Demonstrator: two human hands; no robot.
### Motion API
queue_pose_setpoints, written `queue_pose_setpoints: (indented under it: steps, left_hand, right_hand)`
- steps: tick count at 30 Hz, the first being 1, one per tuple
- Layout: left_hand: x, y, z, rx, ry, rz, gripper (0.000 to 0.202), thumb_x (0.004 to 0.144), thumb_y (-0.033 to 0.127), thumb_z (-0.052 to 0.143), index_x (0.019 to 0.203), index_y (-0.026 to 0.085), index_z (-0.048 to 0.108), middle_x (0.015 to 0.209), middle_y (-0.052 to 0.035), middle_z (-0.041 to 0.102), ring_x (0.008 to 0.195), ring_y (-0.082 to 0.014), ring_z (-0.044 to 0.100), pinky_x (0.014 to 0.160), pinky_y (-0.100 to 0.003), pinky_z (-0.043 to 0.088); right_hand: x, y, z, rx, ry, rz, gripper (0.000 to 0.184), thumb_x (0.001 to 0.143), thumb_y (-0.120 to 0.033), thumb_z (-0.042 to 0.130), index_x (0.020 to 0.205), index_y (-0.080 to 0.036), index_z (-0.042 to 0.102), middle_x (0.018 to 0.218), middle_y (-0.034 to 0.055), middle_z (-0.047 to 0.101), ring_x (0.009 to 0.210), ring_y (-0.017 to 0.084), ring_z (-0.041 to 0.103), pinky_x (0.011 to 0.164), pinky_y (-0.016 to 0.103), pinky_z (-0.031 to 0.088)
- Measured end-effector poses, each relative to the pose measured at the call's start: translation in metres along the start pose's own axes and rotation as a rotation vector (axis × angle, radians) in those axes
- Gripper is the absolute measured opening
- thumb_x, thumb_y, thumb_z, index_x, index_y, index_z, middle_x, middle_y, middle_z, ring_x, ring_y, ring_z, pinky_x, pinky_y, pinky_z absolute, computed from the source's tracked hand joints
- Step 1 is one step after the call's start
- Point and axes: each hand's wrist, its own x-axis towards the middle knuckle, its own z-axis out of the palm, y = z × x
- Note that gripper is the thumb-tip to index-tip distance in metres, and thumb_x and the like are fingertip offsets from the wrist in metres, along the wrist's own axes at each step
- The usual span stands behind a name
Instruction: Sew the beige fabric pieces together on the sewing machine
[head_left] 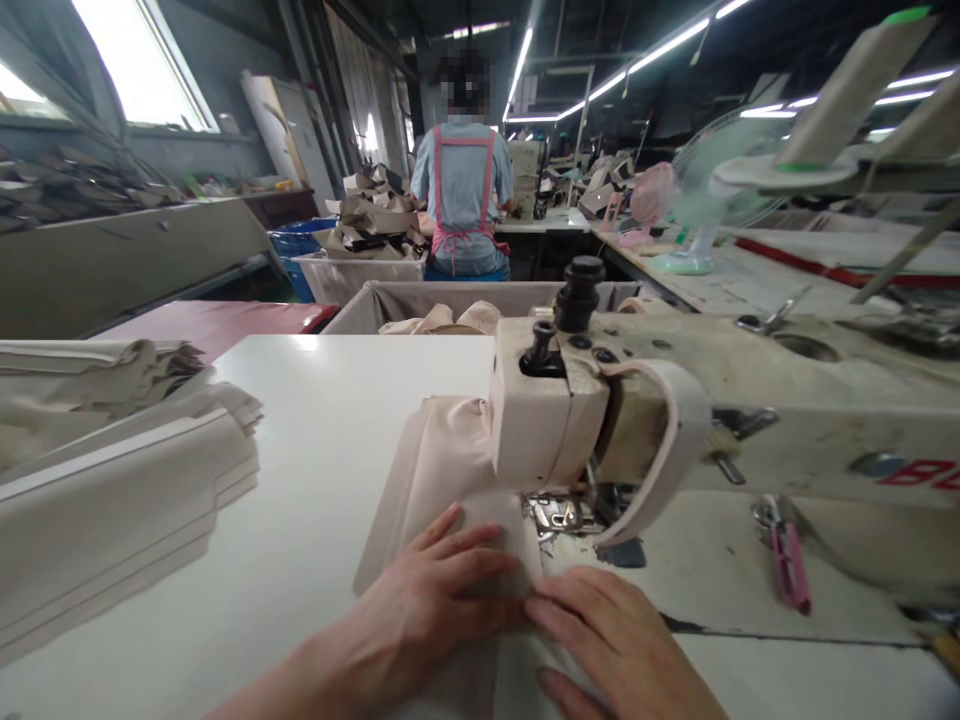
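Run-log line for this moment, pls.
left hand: on beige material, fingers spread | right hand: on same material | sewing machine: at material's right | pink-handled tool: on machine bed

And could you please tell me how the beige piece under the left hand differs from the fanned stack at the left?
The beige piece lies under the left hand, beside the sewing machine; the fanned stack lies untouched. The beige piece puckers near its far end, while the fanned stack shows several stepped layers. Both are pale, smooth-looking material on the white table.
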Motion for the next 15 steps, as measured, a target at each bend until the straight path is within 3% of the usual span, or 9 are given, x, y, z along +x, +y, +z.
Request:
queue_pose_setpoints:
  steps: [3,6,11,15]
  left_hand:
    - [0.007,-0.011,-0.004,-0.034,-0.027,-0.004,0.035,0.098,0.024,0.044,0.128,0.040,0.054,0.136,0.0041,0.055,0.139,-0.0162,0.033,0.120,-0.042,0.012]
    - [0.014,-0.025,-0.006,-0.056,-0.051,0.002,0.039,0.095,0.019,0.047,0.128,0.038,0.055,0.138,0.0015,0.054,0.137,-0.0190,0.036,0.118,-0.046,0.016]
    - [0.029,-0.042,-0.011,-0.084,-0.082,0.023,0.040,0.093,0.019,0.049,0.129,0.036,0.056,0.139,0.0002,0.053,0.133,-0.0221,0.042,0.113,-0.040,0.029]
    - [0.040,-0.047,-0.015,-0.129,-0.035,-0.034,0.037,0.093,0.019,0.047,0.123,0.035,0.062,0.132,-0.0014,0.059,0.128,-0.0224,0.048,0.105,-0.035,0.040]
  right_hand:
    - [0.005,0.008,-0.002,-0.197,-0.047,-0.178,0.030,0.089,-0.027,0.057,0.116,-0.014,0.063,0.112,0.0068,0.073,0.095,0.026,0.070,0.079,0.039,0.060]
    - [0.010,0.012,0.000,-0.345,-0.114,-0.247,0.038,0.085,-0.023,0.055,0.118,-0.007,0.062,0.119,0.0116,0.069,0.099,0.029,0.069,0.077,0.043,0.061]
    - [0.012,0.014,-0.002,-0.434,-0.111,-0.266,0.042,0.078,-0.025,0.058,0.113,-0.004,0.066,0.116,0.0173,0.069,0.097,0.033,0.070,0.073,0.046,0.063]
    - [0.011,0.010,-0.002,-0.389,-0.117,-0.217,0.039,0.077,-0.023,0.058,0.110,-0.006,0.068,0.114,0.0182,0.069,0.098,0.033,0.070,0.074,0.047,0.063]
